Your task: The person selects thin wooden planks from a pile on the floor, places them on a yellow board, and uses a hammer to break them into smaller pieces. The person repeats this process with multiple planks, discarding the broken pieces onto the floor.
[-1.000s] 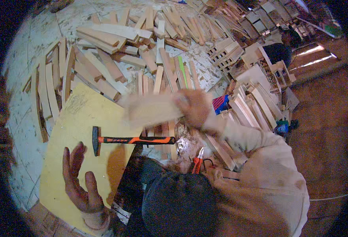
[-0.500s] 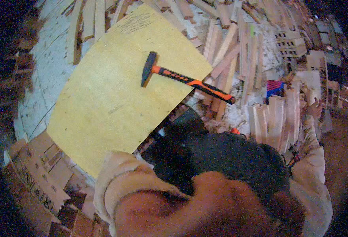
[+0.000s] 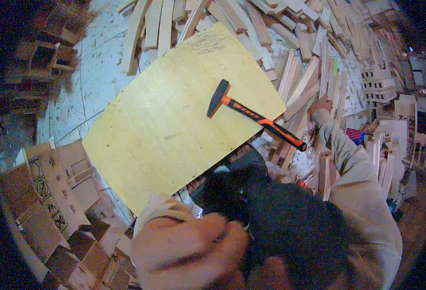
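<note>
A hammer [image 3: 259, 116] with a dark head and a black-and-orange handle lies on a yellowish wooden board [image 3: 140, 125]; its handle end sticks out past the board's right edge. My left hand [image 3: 188, 251] is raised close to the camera at the bottom, large and blurred, its fingers curled; what they hold, if anything, is hidden. Stretched far forward, my right hand [image 3: 323, 105] is at the loose wooden strips [image 3: 302, 87] right of the board. Its fingers look extended, though small, and no strip is plainly gripped.
More wooden strips [image 3: 162, 29] lie scattered beyond the board. Cardboard boxes [image 3: 53, 188] stand at the lower left. To the right are slotted wooden blocks [image 3: 378, 86], upright wood pieces [image 3: 384, 159] and a blue-and-red packet [image 3: 355, 135].
My right hand has moved left and forward, from the upright wood pieces to the loose strips. My left hand has shifted left. The view has turned, so the board and hammer appear farther right.
</note>
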A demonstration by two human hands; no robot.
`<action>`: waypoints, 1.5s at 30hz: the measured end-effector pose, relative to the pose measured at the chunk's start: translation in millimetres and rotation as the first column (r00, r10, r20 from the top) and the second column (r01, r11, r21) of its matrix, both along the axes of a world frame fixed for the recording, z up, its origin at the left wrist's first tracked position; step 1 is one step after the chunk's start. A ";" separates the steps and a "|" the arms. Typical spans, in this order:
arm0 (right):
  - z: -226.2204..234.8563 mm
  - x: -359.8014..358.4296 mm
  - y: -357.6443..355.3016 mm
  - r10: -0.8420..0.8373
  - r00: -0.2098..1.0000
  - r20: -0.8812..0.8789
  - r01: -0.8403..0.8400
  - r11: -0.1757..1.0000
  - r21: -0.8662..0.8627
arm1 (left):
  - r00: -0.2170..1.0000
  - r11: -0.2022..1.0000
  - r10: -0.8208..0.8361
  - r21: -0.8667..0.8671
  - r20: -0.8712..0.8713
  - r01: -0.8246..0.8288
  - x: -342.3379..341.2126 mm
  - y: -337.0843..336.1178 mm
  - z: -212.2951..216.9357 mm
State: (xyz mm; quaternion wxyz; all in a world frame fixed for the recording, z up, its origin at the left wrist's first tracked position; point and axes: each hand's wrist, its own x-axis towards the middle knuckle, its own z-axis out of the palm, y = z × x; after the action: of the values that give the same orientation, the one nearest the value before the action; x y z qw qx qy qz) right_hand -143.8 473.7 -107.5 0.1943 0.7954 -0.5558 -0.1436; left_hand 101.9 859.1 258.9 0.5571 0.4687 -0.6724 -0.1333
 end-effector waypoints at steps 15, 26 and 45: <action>114.7 92.9 128.2 0.230 0.229 0.946 -0.441 0.891 -0.110 | 0.702 0.687 0.700 -0.146 -0.130 -0.712 70.8 16.4 -63.4; 184.6 245.9 154.1 0.274 0.109 0.955 -0.985 0.159 0.067 | 0.650 0.565 0.417 0.379 0.635 -0.733 120.4 65.0 -160.9; 149.1 253.7 17.9 -0.006 0.492 0.871 -0.571 0.752 0.328 | 0.221 0.261 0.721 0.039 0.656 -0.965 117.8 153.5 -220.7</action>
State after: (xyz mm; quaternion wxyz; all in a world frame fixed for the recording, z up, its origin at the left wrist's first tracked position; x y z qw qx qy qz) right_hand 110.0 491.7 41.6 -0.3236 0.8670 -0.3580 0.1242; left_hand 219.7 1012.7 38.2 0.2052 0.8920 -0.3570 0.1866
